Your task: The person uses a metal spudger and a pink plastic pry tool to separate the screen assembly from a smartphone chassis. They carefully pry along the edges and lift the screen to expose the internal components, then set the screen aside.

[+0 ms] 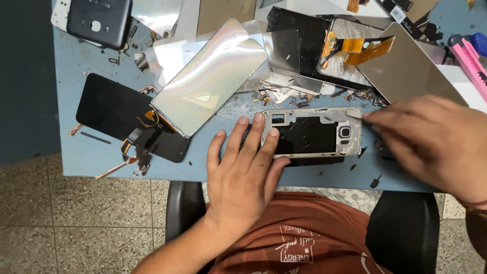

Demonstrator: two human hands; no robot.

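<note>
At the table's (81, 56) far left corner lies a black back cover (99, 20), well apart from the hands. Nearer the left edge a black screen (109, 109) lies flat with copper flex strips trailing from its near end, and a shiny panel (210, 76) rests tilted across its right corner, apparently set aside out of the working spot. The left hand (243, 172) comes up from the near edge, palm down, fingers spread and laid flat; its fingertips (274, 133) press on the left end of the phone frame (312, 133), which looks like a way to pin the frame against the table so it cannot slide. It holds by pressure only, with nothing pinched. The frame lies close to the near edge, about the middle of the table, long side running left to right, its dark inner plate cracked and the camera opening toward its right end. Behind it, toward the far edge, sit a dark panel with orange flex cable (355, 48) and a grey panel (411, 66) leaning over the clutter, with small broken bits strewn between them and the frame. The right hand (431, 142) reaches in from the right edge, wrist raised, fingers pressed together, pinching a thin metal tool (355, 114) whose tip touches the frame's far right corner, seemingly to work at that edge. A pink knife (474, 63) lies at the far right.
</note>
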